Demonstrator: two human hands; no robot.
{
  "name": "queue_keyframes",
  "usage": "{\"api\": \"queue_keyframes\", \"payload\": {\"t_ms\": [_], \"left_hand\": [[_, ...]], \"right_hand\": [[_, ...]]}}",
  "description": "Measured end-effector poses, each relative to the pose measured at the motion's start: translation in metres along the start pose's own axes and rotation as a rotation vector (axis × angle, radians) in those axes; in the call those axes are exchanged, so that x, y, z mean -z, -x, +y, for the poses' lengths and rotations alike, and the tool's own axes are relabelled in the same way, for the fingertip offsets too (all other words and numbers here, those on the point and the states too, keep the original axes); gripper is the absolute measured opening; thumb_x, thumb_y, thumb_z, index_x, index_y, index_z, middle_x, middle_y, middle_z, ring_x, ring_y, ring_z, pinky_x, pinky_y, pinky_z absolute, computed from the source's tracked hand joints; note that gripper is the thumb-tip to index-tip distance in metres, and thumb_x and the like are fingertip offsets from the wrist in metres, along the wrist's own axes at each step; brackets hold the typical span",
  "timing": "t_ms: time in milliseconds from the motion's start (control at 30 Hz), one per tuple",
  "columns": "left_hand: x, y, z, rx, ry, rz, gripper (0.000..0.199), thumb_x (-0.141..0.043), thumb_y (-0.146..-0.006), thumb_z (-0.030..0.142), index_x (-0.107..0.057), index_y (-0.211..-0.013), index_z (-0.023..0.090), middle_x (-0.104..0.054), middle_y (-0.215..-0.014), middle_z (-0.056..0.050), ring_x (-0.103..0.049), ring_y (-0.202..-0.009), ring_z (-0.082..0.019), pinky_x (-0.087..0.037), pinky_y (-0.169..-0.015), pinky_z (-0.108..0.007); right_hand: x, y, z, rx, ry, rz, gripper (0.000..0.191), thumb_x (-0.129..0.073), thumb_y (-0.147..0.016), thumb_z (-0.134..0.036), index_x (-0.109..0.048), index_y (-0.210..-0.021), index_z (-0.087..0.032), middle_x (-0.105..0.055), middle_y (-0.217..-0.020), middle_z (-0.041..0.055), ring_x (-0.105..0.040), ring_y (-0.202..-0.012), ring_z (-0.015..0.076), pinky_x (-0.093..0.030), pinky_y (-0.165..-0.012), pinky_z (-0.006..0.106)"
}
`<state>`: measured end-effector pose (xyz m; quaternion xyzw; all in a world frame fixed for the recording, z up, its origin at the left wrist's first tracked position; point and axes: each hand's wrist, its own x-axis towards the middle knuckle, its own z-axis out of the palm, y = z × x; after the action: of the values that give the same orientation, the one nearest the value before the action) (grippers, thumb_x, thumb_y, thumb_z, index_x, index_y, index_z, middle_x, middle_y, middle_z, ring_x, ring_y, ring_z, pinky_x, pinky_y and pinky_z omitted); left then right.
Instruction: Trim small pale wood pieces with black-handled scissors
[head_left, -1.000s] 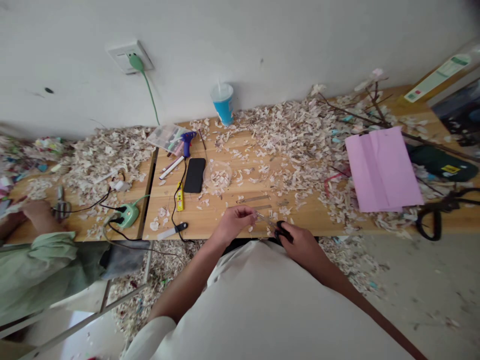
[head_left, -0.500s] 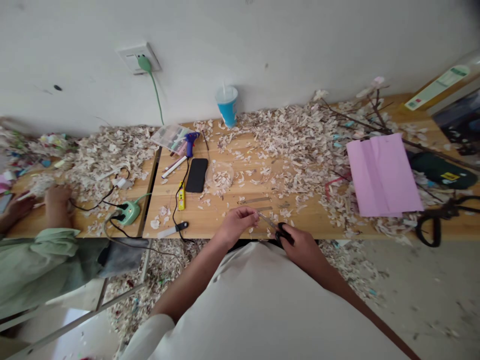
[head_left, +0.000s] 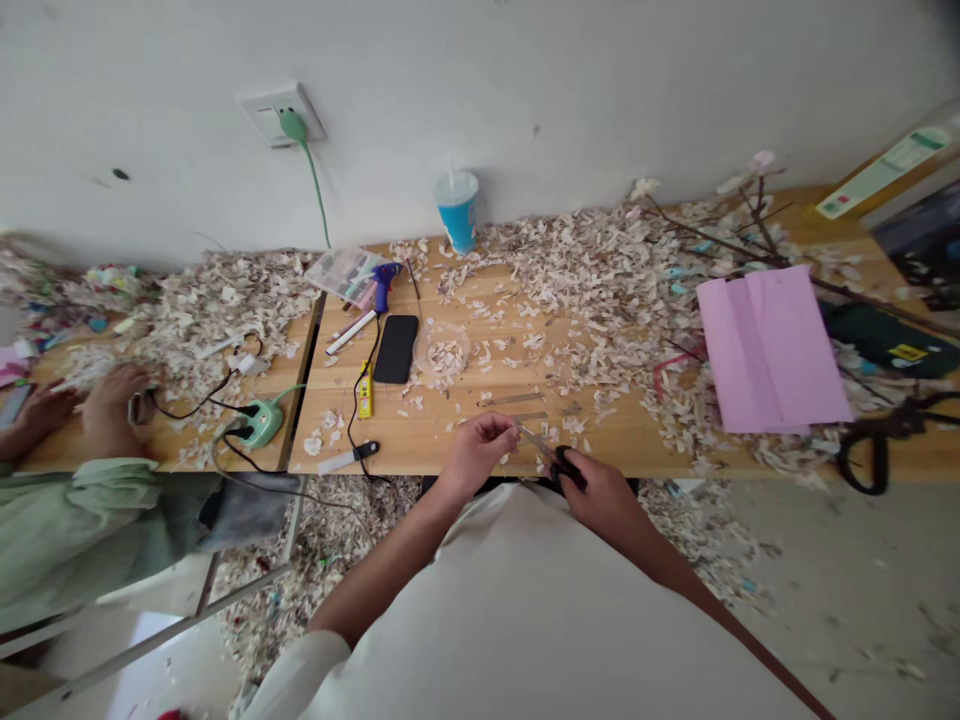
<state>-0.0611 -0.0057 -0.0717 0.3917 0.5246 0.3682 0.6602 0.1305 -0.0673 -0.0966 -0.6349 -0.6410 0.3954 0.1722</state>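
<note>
My right hand [head_left: 600,490] grips a pair of black-handled scissors [head_left: 559,462], its blades pointing left toward my other hand. My left hand [head_left: 480,450] pinches at the blade tips, with fingertips closed on something small and pale that I cannot make out. Both hands are over the front edge of the wooden table [head_left: 480,300]. Thin strips [head_left: 517,405] lie on the wood just beyond my fingers. A shallow clear dish [head_left: 442,350] with pale scraps sits farther back.
Pale paper-like scraps [head_left: 585,260] spread across the back and right. A phone [head_left: 396,350], glue gun [head_left: 383,285], yellow box [head_left: 364,392] and blue cup [head_left: 459,212] stand left of centre. Pink sheets [head_left: 772,350] and large shears [head_left: 874,450] lie right. A co-worker's hands [head_left: 112,400] are at far left.
My hands stay in nearly the same place, the scissors still at my left fingertips. The view has shifted slightly. At far left the co-worker's hand has moved a little, and a grey looped object shows beside it.
</note>
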Motion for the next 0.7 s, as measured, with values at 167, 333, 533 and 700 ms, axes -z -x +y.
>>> {"api": "queue_keyframes", "payload": {"t_ms": [167, 333, 533, 700], "left_hand": [[0.006, -0.004, -0.003, -0.043, -0.125, -0.047, 0.031, -0.073, -0.070, 0.043, -0.066, -0.077, 0.013, -0.061, -0.066, -0.001, -0.052, -0.060, -0.009, -0.037, -0.058, -0.022], [0.009, -0.006, -0.005, -0.045, -0.168, -0.088, 0.028, -0.072, -0.072, 0.041, -0.067, -0.078, 0.014, -0.063, -0.070, -0.001, -0.052, -0.062, -0.009, -0.038, -0.061, -0.022], [0.011, -0.009, -0.002, -0.028, -0.185, -0.160, 0.025, -0.070, -0.074, 0.038, -0.066, -0.079, 0.014, -0.061, -0.070, -0.001, -0.053, -0.064, -0.010, -0.040, -0.063, -0.023], [0.011, -0.010, 0.002, -0.011, -0.240, -0.196, 0.024, -0.068, -0.074, 0.037, -0.065, -0.076, 0.013, -0.060, -0.066, -0.001, -0.050, -0.060, -0.010, -0.038, -0.060, -0.023]], "right_hand": [[0.002, 0.001, -0.001, 0.005, 0.019, -0.006, 0.019, -0.045, -0.082, -0.028, -0.058, -0.092, -0.020, -0.070, -0.090, 0.0082, -0.065, -0.082, 0.0223, -0.044, -0.072, 0.029], [0.003, 0.002, -0.001, 0.003, 0.044, -0.009, 0.016, -0.044, -0.083, -0.029, -0.057, -0.088, -0.021, -0.069, -0.086, 0.0075, -0.064, -0.078, 0.0222, -0.044, -0.070, 0.029], [0.004, 0.002, -0.001, 0.000, 0.032, -0.022, 0.014, -0.044, -0.083, -0.027, -0.054, -0.090, -0.021, -0.067, -0.090, 0.0077, -0.063, -0.083, 0.0224, -0.043, -0.073, 0.030], [0.005, 0.002, 0.000, 0.003, 0.066, -0.044, 0.013, -0.043, -0.084, -0.027, -0.053, -0.088, -0.021, -0.066, -0.087, 0.0071, -0.061, -0.082, 0.0215, -0.042, -0.072, 0.029]]}}
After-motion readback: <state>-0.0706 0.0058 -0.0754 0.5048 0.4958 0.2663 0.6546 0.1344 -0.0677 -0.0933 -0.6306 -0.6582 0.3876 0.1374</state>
